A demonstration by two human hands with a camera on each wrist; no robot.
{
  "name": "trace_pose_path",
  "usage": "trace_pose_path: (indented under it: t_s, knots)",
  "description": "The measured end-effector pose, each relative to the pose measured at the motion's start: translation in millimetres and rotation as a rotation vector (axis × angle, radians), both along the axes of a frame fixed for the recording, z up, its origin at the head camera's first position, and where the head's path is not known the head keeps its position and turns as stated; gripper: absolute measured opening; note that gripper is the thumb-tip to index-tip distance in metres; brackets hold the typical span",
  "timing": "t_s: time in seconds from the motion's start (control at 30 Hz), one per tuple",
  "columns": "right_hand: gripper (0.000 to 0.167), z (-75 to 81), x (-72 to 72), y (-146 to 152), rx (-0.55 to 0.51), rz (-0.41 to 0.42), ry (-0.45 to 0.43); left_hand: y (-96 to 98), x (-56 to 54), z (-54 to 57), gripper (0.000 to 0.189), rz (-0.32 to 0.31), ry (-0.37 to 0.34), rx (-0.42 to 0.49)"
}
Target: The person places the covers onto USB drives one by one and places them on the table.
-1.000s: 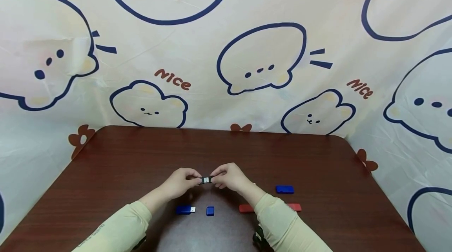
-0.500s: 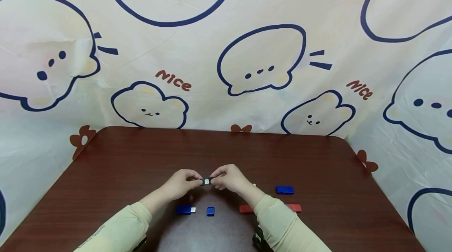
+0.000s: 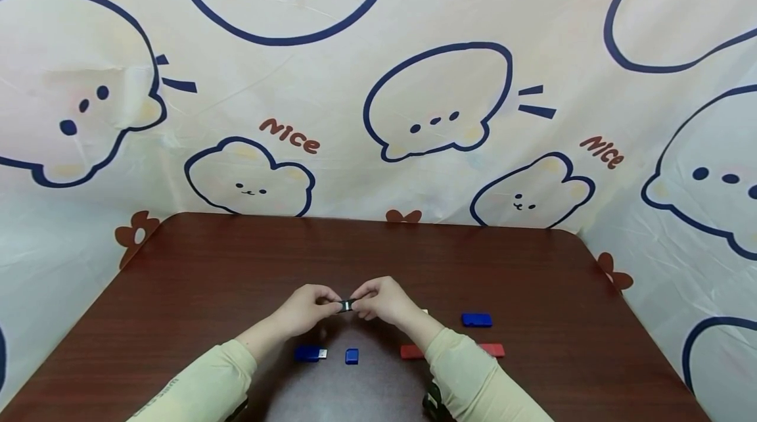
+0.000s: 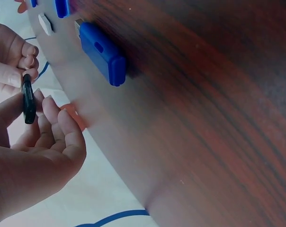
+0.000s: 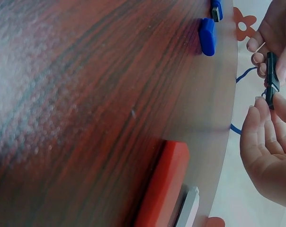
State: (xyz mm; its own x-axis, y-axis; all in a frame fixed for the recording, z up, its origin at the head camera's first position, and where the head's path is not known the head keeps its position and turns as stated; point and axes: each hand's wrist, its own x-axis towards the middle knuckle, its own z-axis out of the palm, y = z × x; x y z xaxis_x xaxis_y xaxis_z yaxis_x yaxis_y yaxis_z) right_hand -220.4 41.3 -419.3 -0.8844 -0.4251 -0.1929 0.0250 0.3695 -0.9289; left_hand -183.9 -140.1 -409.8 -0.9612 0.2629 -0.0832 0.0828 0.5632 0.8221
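A small black USB flash drive [image 3: 346, 305] is held level above the table, a narrow bit of silver showing between its two black parts. My left hand [image 3: 300, 309] pinches its left end between thumb and fingers. The other end is pinched by my right hand [image 3: 386, 300]. In the right wrist view the black flash drive [image 5: 271, 71] spans both hands, the silver line near my right fingertips. Below the hands on the table lies a blue USB flash drive [image 3: 307, 353], its metal plug pointing right toward a small blue cap [image 3: 351, 356].
A long red bar [image 3: 492, 350] lies partly beneath my right forearm, with a blue rectangular piece [image 3: 476, 320] behind it. Beside the red bar is a pale slim piece [image 5: 189, 208], mostly hidden by my wrist in the head view. A printed cloth [image 3: 343, 93] surrounds the brown table [image 3: 266, 244].
The silver part between the two black ends has narrowed as my fingertips came closer together. The things on the table have not moved.
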Motion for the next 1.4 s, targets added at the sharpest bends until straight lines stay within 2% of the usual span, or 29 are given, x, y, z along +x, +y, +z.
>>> trace_pose_path:
  t_s: [0.37, 0.9, 1.4]
  knots:
    - [0.013, 0.0, 0.7, -0.2, -0.019, 0.014, 0.005, -0.2, 0.4, -0.6, 0.012, 0.072, -0.036, 0.035]
    - [0.014, 1.5, 1.7, -1.1, -0.043, 0.015, 0.01, -0.3, -1.0, -3.6, 0.013, 0.066, -0.026, 0.056]
    - [0.015, 0.4, 1.0, -0.3, -0.047, 0.034, 0.04, 1.4, 1.1, -0.9, 0.015, 0.047, -0.03, 0.091]
